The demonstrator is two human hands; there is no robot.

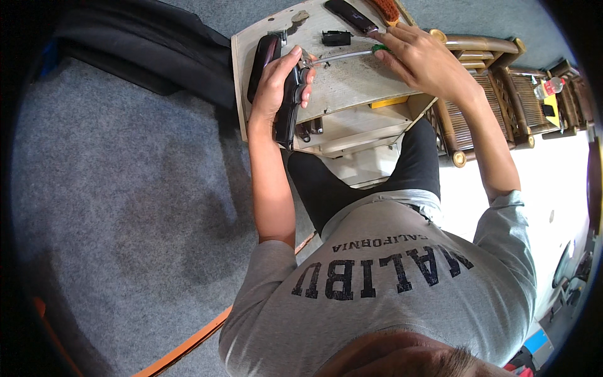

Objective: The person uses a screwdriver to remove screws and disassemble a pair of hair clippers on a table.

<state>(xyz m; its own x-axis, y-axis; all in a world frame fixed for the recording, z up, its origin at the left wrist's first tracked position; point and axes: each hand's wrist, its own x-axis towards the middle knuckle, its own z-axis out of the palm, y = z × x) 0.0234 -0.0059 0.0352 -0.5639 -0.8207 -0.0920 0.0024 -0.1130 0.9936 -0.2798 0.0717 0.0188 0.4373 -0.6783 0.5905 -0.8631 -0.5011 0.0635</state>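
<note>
Left hand (pixel 270 91) gripping black clipper (pixel 288 113) above tabletop (pixel 361 81). Right hand (pixel 427 63) gripping screwdriver (pixel 345 57), tip at clipper head. Risk: tip could skid into left hand if shaft tilts or clipper twists.

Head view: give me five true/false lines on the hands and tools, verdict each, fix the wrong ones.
1. The left hand holds a black clipper. True.
2. The right hand holds a screwdriver. True.
3. The screwdriver has a red grip. False; its handle is green.
4. The screwdriver's shaft points toward the clipper's metal end. True.
5. The small black part is in the left hand. False; the small black part lies on the tabletop, beyond the screwdriver's shaft.
</note>
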